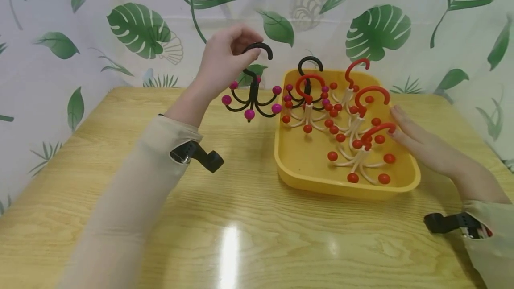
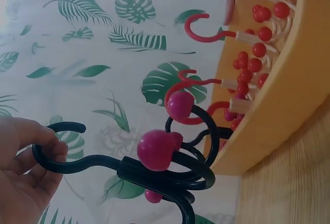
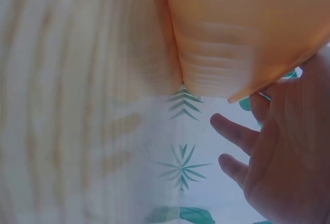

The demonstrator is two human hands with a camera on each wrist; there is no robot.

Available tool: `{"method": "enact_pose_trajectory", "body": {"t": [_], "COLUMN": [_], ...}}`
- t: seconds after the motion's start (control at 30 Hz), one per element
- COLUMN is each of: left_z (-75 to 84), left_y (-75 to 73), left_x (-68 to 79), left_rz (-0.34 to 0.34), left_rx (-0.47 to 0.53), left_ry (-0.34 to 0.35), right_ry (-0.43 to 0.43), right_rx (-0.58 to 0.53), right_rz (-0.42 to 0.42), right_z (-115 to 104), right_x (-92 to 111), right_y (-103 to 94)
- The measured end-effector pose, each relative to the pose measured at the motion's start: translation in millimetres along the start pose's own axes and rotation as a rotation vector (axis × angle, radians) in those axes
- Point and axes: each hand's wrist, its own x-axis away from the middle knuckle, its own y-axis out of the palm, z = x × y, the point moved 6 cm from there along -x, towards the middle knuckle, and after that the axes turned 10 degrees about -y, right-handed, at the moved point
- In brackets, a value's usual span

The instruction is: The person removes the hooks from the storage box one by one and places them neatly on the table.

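My left hand [image 1: 230, 57] pinches the curved hook of a black multi-arm hanger [image 1: 253, 92] between thumb and fingers. Its curved arms end in pink balls, and it hangs upright in the air just left of a yellow bin [image 1: 321, 184]. In the left wrist view the left hand [image 2: 31, 157] has its fingers around the hook end of the black hanger [image 2: 149, 167]. The right hand [image 1: 433, 146] rests against the bin's right rim, fingers extended. From the right wrist view, that hand [image 3: 283, 146] lies along the outside of the bin wall [image 3: 232, 33], some fingers off it.
Inside the bin stand several white hangers with red hooks and red balls, such as the front one [image 1: 363, 153]. Another black hanger [image 1: 308, 86] is at the bin's back left. The wooden table [image 1: 241, 208] meets a leaf-patterned backdrop [image 1: 132, 66] behind.
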Motion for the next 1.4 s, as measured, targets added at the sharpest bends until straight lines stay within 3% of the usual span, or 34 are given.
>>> {"method": "enact_pose_trajectory", "body": {"t": [0.23, 0.53, 1.1, 1.4], "left_z": [-21.2, -52.4, -96.0, -105.6], "left_y": [-2.0, 8.4, 23.8, 34.5], "left_x": [-19.4, -38.8, -51.2, -54.0], "left_rz": [0.034, 0.058, 0.159, 0.196], "left_rx": [-0.025, 0.013, 0.045, 0.084], "left_ry": [-0.052, -0.146, -0.217, -0.211], "right_ry": [0.008, 0.006, -0.003, 0.057], "right_rx": [0.019, 0.011, 0.111, 0.141], "right_rz": [-0.002, 0.001, -0.014, -0.07], "right_z": [1, 0, -4, -6], "right_x": [1, 0, -1, 2], "right_y": [-1.5, -1.9, -6.2, -7.3]}}
